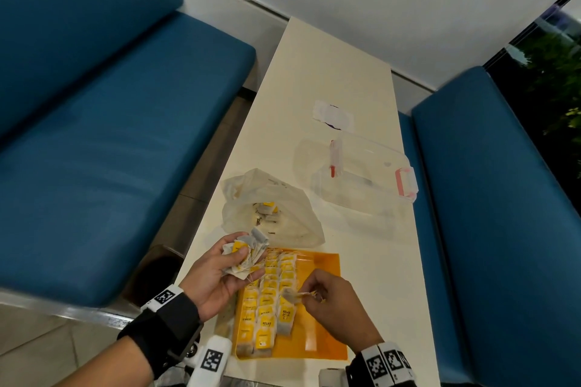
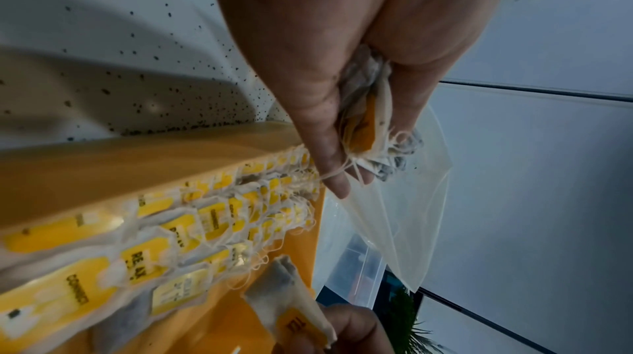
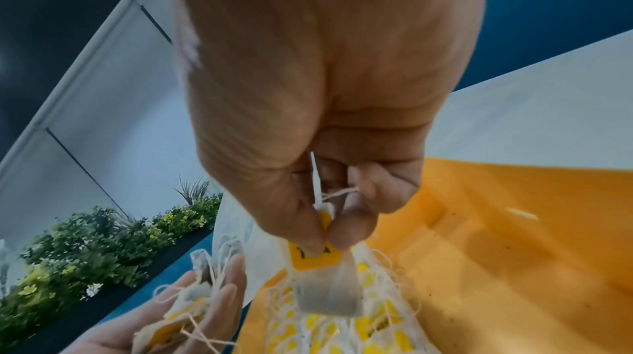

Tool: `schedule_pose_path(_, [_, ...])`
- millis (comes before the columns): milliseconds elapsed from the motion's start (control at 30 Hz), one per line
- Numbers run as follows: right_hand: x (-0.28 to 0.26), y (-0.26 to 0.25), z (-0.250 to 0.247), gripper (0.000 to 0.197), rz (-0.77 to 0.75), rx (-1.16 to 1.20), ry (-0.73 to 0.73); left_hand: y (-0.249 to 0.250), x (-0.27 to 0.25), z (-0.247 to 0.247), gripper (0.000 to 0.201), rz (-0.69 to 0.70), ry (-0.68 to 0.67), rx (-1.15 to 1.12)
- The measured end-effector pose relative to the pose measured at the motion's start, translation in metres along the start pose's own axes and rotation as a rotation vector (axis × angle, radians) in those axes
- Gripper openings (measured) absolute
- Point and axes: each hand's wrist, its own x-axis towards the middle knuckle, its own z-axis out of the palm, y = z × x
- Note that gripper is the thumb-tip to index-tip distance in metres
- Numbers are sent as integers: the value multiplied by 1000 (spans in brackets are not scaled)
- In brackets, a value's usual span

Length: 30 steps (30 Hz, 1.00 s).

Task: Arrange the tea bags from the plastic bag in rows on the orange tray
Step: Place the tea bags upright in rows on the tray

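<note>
The orange tray (image 1: 323, 270) lies at the table's near end with rows of yellow-tagged tea bags (image 1: 267, 298) filling its left half. Over the tray's far left corner my left hand (image 1: 232, 264) grips a bunch of tea bags (image 1: 248, 253), also seen in the left wrist view as a bunch (image 2: 369, 127). My right hand (image 1: 309, 291) pinches a single tea bag (image 1: 290, 294) by its yellow tag above the rightmost row; the bag (image 3: 329, 289) hangs below the fingertips. The plastic bag (image 1: 270, 214) lies beyond the tray with a few tea bags inside.
A clear plastic box (image 1: 361, 176) with pink latches stands on the cream table (image 1: 314, 72), with a small white packet (image 1: 333, 115) behind it. Blue benches (image 1: 110, 135) flank the table on both sides. The tray's right half (image 3: 496, 251) is bare.
</note>
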Motion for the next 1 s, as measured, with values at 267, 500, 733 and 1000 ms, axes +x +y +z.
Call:
schedule_pose_path(267, [-3, 8, 5, 19, 66, -64, -137, -1, -1, 3, 41, 2, -4, 29])
schedule_pose_path(500, [2, 19, 19, 32, 84, -218, -361, -1, 0, 2, 39, 4, 8, 42])
schedule_pose_path(733, [7, 34, 41, 24, 129, -273, -253, -1, 1, -1, 43, -6, 25, 56])
schedule_pose_path(1000, [4, 37, 57, 23, 179, -187, -121, -1, 2, -3, 45, -18, 25, 100])
